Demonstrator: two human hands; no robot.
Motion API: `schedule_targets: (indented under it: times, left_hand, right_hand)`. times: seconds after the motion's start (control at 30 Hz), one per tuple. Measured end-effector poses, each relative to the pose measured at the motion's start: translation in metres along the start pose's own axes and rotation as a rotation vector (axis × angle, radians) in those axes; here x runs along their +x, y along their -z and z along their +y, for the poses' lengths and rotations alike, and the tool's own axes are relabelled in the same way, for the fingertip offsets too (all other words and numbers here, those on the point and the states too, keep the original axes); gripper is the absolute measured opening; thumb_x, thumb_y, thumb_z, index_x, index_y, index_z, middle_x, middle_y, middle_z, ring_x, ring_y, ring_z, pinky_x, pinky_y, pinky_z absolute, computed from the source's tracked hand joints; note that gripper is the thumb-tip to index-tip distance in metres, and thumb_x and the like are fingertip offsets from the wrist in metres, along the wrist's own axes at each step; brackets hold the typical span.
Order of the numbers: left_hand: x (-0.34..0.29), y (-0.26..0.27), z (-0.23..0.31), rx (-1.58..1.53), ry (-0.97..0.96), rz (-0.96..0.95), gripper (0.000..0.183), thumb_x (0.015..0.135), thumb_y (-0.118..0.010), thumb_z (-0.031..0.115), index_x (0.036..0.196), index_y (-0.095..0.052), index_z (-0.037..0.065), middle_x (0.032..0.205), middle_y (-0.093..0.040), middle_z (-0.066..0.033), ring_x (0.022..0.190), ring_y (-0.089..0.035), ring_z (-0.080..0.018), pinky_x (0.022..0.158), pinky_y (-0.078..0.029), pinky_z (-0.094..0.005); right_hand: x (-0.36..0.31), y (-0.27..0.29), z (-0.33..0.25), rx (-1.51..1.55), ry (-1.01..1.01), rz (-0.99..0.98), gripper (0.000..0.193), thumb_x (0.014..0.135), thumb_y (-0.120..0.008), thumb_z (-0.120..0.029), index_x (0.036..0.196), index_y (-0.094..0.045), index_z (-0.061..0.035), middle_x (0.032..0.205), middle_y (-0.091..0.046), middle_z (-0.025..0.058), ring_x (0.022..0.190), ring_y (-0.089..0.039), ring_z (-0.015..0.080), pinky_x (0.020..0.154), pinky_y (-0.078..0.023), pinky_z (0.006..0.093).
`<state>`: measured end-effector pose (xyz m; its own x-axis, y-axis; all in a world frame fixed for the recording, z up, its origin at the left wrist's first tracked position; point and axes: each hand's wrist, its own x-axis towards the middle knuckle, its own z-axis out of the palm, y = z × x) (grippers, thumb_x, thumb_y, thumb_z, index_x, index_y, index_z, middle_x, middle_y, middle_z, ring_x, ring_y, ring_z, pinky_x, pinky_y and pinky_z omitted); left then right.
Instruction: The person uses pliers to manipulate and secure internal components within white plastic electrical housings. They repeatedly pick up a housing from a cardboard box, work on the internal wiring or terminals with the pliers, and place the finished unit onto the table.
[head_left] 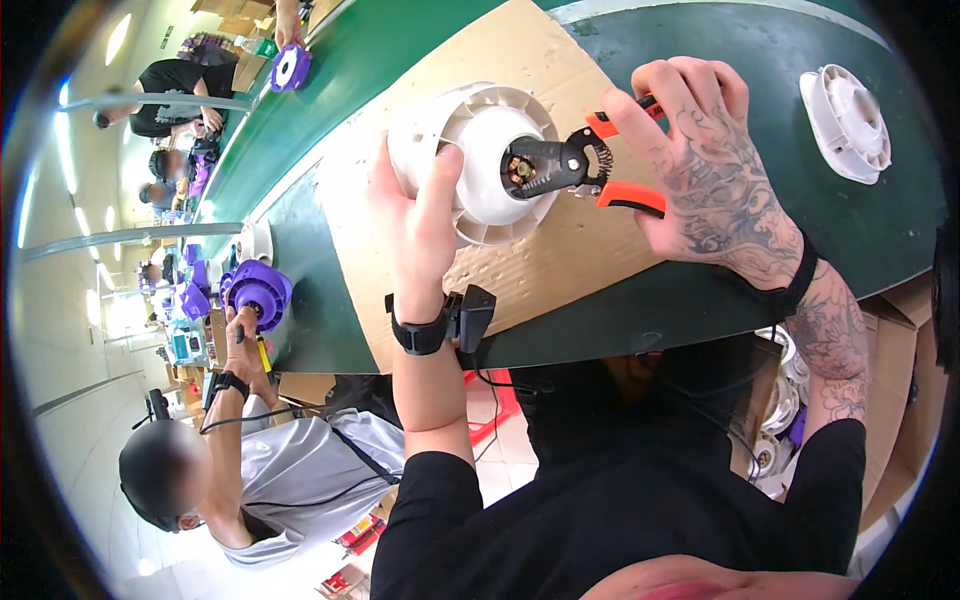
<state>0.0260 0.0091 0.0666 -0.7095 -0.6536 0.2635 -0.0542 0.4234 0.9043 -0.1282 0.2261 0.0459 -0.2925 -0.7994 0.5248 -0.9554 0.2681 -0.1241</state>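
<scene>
My left hand (418,215) grips a round white plastic housing (485,197) by its near left side, fingers and thumb around it. The housing has a ribbed outer ring and a raised hub with a round opening. Inside that opening some copper-coloured metal (519,172) shows. My right hand (715,170) holds wire-stripper pliers (575,155) with orange handles, black jaws and a coil spring; the handles are spread apart. Its jaws reach into the hub's opening from the right. Whether they pinch anything there, I cannot tell.
A cardboard sheet (360,270) lies under the work on the green table (640,335). Another white housing (848,125) rests at the far right. To the left, a co-worker's hand (240,345) holds a purple housing (258,292). Boxes with white parts (785,400) stand below right.
</scene>
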Motion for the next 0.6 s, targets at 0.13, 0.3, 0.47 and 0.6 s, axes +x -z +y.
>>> schedule_targets:
  times: [0.13,0.3,0.47,0.6]
  left_hand:
    - [0.0,0.0,0.0,-0.016,0.021,-0.006,0.042,0.092,-0.071,0.019,0.126,-0.063,-0.004,0.108,-0.072,-0.0099,0.096,-0.066,-0.0165,0.088,-0.052,-0.0316]
    - [0.01,-0.007,0.003,0.073,0.022,-0.01,0.035,0.093,-0.065,0.02,0.117,-0.066,-0.005,0.104,-0.07,-0.009,0.094,-0.064,-0.0154,0.086,-0.05,-0.0287]
    - [0.027,0.002,-0.009,0.271,0.028,-0.047,0.03,0.095,-0.063,0.022,0.11,-0.067,-0.004,0.099,-0.069,-0.0062,0.091,-0.062,-0.0123,0.082,-0.048,-0.0261]
    - [0.033,-0.003,-0.008,0.261,0.023,-0.061,0.029,0.095,-0.064,0.019,0.11,-0.067,-0.005,0.099,-0.069,-0.0064,0.091,-0.062,-0.0121,0.083,-0.048,-0.026]
  right_hand:
    - [-0.002,0.0,0.002,0.009,0.007,-0.005,0.074,0.059,-0.082,-0.024,0.128,-0.057,-0.0097,0.122,-0.049,0.0128,0.122,-0.046,0.0324,0.111,-0.029,0.0508]
    - [-0.004,-0.004,0.008,0.011,-0.016,0.001,0.076,0.056,-0.081,-0.02,0.128,-0.058,-0.0098,0.123,-0.049,0.0131,0.123,-0.047,0.0316,0.111,-0.029,0.0506]
    - [-0.003,-0.004,0.009,0.004,-0.036,0.017,0.082,0.051,-0.08,-0.02,0.129,-0.058,-0.0102,0.121,-0.048,0.0124,0.12,-0.047,0.03,0.111,-0.029,0.0489]
    - [-0.005,-0.004,0.012,-0.018,-0.048,0.024,0.086,0.047,-0.081,-0.02,0.13,-0.058,-0.0105,0.121,-0.048,0.0117,0.12,-0.045,0.029,0.11,-0.028,0.0478]
